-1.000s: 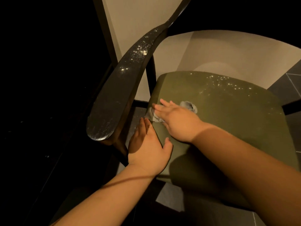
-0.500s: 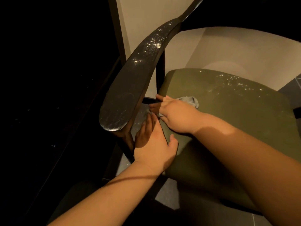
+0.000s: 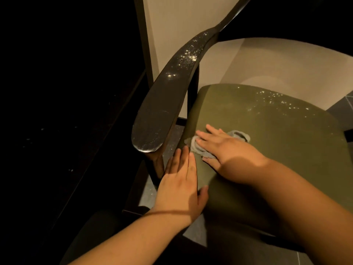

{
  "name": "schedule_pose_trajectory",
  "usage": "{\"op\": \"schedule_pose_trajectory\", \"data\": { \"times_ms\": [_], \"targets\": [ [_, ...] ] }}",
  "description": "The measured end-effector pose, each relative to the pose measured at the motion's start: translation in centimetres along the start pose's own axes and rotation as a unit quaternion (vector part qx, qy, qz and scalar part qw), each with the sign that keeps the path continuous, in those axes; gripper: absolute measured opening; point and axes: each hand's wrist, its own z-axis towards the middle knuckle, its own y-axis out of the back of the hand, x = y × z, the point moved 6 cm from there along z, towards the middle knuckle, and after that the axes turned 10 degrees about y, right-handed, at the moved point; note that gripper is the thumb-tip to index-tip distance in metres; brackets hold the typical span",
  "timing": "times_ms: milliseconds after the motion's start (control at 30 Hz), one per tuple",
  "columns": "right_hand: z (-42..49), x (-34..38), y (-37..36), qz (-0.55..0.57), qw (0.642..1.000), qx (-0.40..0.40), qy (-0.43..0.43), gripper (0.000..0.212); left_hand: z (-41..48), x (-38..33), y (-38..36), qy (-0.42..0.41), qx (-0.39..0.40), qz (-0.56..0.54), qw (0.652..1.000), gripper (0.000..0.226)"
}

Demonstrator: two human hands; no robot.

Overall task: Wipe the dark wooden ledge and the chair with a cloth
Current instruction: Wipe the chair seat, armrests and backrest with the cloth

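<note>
Lighting is pretty dim, but the main stuff is easy enough to see. The person's right hand (image 3: 227, 148) lies palm down on a small grey cloth (image 3: 242, 135), fingers straight and spread a bit. It presses the cloth flat onto the olive-green seat (image 3: 238, 104) of the chair (image 3: 305, 140), close to the seat's left edge. No finger curls round the cloth, which just pokes out crumpled past the fingertips and on the far side of the hand. The left hand (image 3: 181, 186) is flat too, fingers straight and held together, laid along the seat's left edge just beside the right hand's fingertips. Its thumb rests on the cushion and it has hold of nothing. A dark wooden armrest (image 3: 162, 111) curves along the left side of the seat, ending just above the left hand's fingertips, and pale specks of dust (image 3: 188, 58) glint on its upper stretch. More specks (image 3: 275, 101) sit scattered on the far right part of the seat, well apart from the cloth. Behind the chair there's a beige wall (image 3: 277, 62), and dark floor tiles (image 3: 342, 103) show at the right. Everything left of the armrest is too black to make out.
</note>
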Motion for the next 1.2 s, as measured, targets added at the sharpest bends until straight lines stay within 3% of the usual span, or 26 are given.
{"op": "schedule_pose_trajectory", "data": {
  "times_ms": [100,233,367,467,600,700,800,933,1100,1200],
  "targets": [
    [-2.1,-1.2,1.6,-0.046,0.996,-0.003,-0.074,0.075,-0.3,0.1,0.2,-0.011,-0.004,0.012,1.000,0.094],
    [-1.7,-2.3,0.5,-0.010,0.987,-0.043,-0.156,0.058,-0.4,0.1,0.4,-0.022,-0.011,0.029,0.999,0.092],
    [2.9,-2.6,-0.1,-0.003,0.987,-0.128,-0.097,0.044,-0.7,0.2,0.4,-0.039,0.014,0.026,0.999,0.094],
    [5.6,-2.7,0.6,0.042,0.986,-0.150,-0.055,0.033,-1.8,0.7,0.5,-0.056,0.025,0.022,0.998,0.092],
    [4.7,0.5,-0.6,0.042,0.990,-0.136,0.004,0.033,-3.6,1.8,0.7,-0.080,0.016,0.046,0.996,0.085],
    [2.8,3.0,-1.4,0.041,0.995,-0.059,0.063,0.050,-4.5,2.5,1.3,-0.100,-0.006,0.038,0.994,0.077],
    [1.8,1.0,-0.1,0.013,0.997,-0.029,0.064,0.058,-5.0,3.2,1.8,-0.094,-0.031,0.030,0.995,0.070],
    [2.7,-1.3,0.5,-0.042,0.996,-0.059,0.045,0.060,-5.3,3.5,2.0,-0.076,-0.033,0.009,0.997,0.069],
    [4.0,1.9,-1.9,0.079,0.991,-0.096,0.041,0.054,-5.4,3.5,2.1,-0.053,-0.034,-0.022,0.998,0.069],
    [1.8,4.8,-3.2,0.099,0.984,-0.115,0.093,0.040,-5.5,3.6,2.2,-0.049,-0.031,-0.045,0.997,0.067]
  ]
}}
